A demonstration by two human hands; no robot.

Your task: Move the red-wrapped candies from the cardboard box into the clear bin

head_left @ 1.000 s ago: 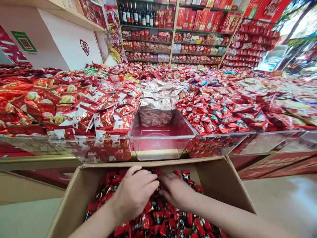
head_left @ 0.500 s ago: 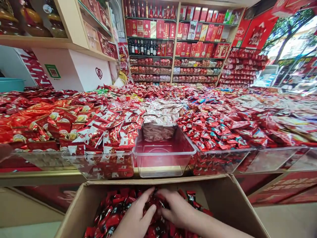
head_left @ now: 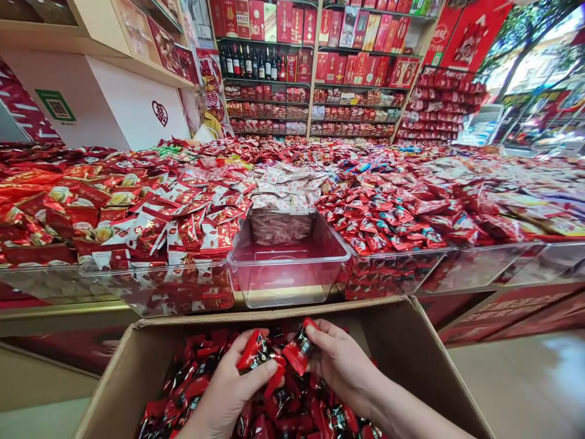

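Observation:
My left hand (head_left: 233, 381) is closed round red-and-black wrapped candies (head_left: 260, 353), its thumb pressed over them. Beside it, my right hand (head_left: 340, 360) pinches another red-and-black wrapped candy (head_left: 299, 346) between thumb and fingers; what lies under its curled fingers is hidden. Both hands are over an open cardboard box (head_left: 109, 372), just above a heap of the same candies (head_left: 292, 421). Directly beyond the box stands a clear plastic bin (head_left: 287, 283) with nothing in its front part.
Packed bins of red-and-white packets (head_left: 150, 231) and small red packets (head_left: 379, 222) flank the clear bin. White packets (head_left: 287, 186) lie behind it. Shelves with bottles and red boxes (head_left: 315, 67) line the back wall. A person in yellow (head_left: 211, 124) is at the far left.
Both hands have come up from the heap, now with wrapped candies showing in their fingers. The view has tilted downward, and the bins and shelves sit higher in it.

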